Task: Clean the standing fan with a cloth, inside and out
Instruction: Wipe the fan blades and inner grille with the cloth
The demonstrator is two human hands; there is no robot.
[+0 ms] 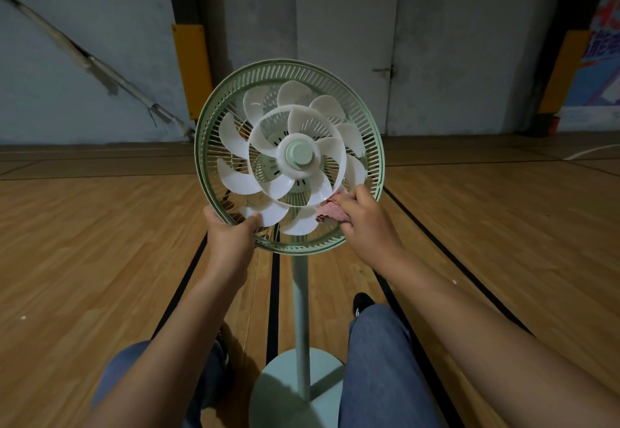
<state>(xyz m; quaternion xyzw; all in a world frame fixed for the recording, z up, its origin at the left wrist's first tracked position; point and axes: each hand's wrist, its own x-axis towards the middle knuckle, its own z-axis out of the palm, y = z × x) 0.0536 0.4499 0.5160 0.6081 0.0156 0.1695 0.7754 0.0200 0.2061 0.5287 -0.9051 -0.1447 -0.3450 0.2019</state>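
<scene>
A pale green standing fan (pixel 302 310) stands on the wooden floor in front of me, its head tilted up toward me. The front grille is off, so the white blades (pixel 235 181) and the green hub (pixel 299 153) lie bare inside the green rear cage (pixel 365 115). My left hand (pixel 231 231) grips the cage's lower left rim, thumb on the inside near a blade. My right hand (pixel 364 218) holds a crumpled pink cloth (pixel 330 213) against the lower right blades, just inside the rim.
The fan's round base (pixel 288 390) sits between my legs in blue jeans (pixel 379 360). Black court lines run along the floor. A grey wall with a white door (pixel 345 62) and yellow padded posts (pixel 191 68) stands behind the fan.
</scene>
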